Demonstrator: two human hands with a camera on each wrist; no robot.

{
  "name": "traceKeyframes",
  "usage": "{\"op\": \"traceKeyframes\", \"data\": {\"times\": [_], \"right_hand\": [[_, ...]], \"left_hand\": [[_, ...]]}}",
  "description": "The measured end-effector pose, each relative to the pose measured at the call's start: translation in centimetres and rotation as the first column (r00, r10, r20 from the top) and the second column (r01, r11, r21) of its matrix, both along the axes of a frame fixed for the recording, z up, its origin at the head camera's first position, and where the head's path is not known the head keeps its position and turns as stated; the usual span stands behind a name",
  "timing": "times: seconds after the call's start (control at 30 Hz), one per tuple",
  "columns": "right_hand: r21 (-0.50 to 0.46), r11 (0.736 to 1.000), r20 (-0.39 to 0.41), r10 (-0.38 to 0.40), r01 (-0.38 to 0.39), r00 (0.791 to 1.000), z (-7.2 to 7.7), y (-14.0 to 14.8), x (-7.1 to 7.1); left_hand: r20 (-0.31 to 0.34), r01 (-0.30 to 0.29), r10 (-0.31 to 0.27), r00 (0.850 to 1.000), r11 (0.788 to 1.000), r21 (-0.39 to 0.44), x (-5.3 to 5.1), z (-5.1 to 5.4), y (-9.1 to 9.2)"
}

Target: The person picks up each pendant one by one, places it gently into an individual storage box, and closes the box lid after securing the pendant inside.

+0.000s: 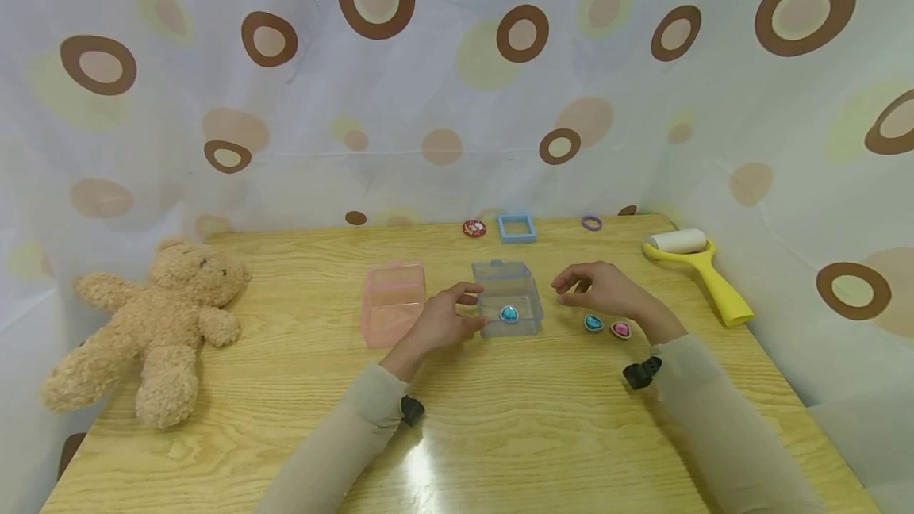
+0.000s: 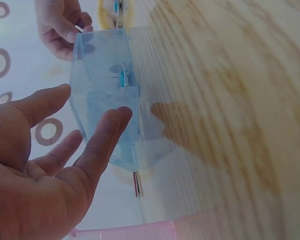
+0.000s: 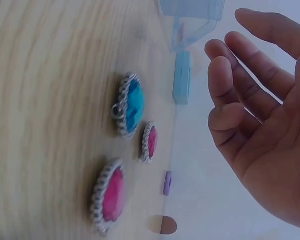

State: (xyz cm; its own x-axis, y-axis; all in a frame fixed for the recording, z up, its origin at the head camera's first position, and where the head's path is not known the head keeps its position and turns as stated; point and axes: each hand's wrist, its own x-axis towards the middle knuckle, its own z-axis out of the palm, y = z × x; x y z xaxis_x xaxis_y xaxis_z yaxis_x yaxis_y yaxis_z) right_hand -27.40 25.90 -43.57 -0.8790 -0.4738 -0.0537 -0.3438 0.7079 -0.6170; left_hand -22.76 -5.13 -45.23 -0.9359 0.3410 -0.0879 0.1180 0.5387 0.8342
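A clear blue box (image 1: 525,326) with its lid raised holds one blue gem charm (image 1: 508,313). My left hand (image 1: 444,319) is at the box's left side, fingers spread; in the left wrist view the left hand (image 2: 50,165) has fingertips at its wall, contact unclear. To the right of the box my right hand (image 1: 603,288) hovers with loosely bent fingers and nothing in them. Below that hand lie a blue gem charm (image 1: 593,323) and a pink one (image 1: 620,329). The right wrist view shows a blue charm (image 3: 134,106) and two pink ones (image 3: 112,194) under the right hand (image 3: 270,110).
A pink clear box (image 1: 393,324) stands left of the blue one. Along the back lie a red round piece (image 1: 474,228), a blue square frame (image 1: 517,239) and a purple ring (image 1: 591,223). A teddy bear (image 1: 167,316) lies left, a yellow-handled roller (image 1: 724,292) right.
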Motion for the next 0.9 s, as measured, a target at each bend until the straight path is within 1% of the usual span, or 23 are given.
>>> {"op": "traceKeyframes", "data": {"times": [0.13,0.3,0.53,0.67,0.9], "right_hand": [[0.010,1.000,0.029,0.005,-0.005,1.000,-0.4,1.0,0.2],[0.008,1.000,0.046,-0.003,0.003,0.999,-1.0,2.1,0.5],[0.021,0.999,0.090,-0.043,0.041,0.995,-1.6,3.4,0.7],[0.023,0.999,0.103,-0.046,0.044,0.994,-1.9,3.9,0.8],[0.029,0.998,0.100,-0.060,0.057,0.993,-2.5,4.8,1.0]], "left_hand": [[0.008,0.003,-0.003,1.000,1.000,0.002,0.0,0.0,0.0],[0.015,-0.001,0.001,1.000,1.000,0.001,-0.1,-0.1,0.1],[0.011,-0.009,0.009,1.000,1.000,-0.013,-0.3,-0.2,0.0],[0.010,-0.004,0.004,1.000,1.000,-0.015,-0.3,-0.2,0.0],[-0.001,-0.005,0.005,1.000,1.000,-0.023,-0.3,-0.3,0.0]]}}
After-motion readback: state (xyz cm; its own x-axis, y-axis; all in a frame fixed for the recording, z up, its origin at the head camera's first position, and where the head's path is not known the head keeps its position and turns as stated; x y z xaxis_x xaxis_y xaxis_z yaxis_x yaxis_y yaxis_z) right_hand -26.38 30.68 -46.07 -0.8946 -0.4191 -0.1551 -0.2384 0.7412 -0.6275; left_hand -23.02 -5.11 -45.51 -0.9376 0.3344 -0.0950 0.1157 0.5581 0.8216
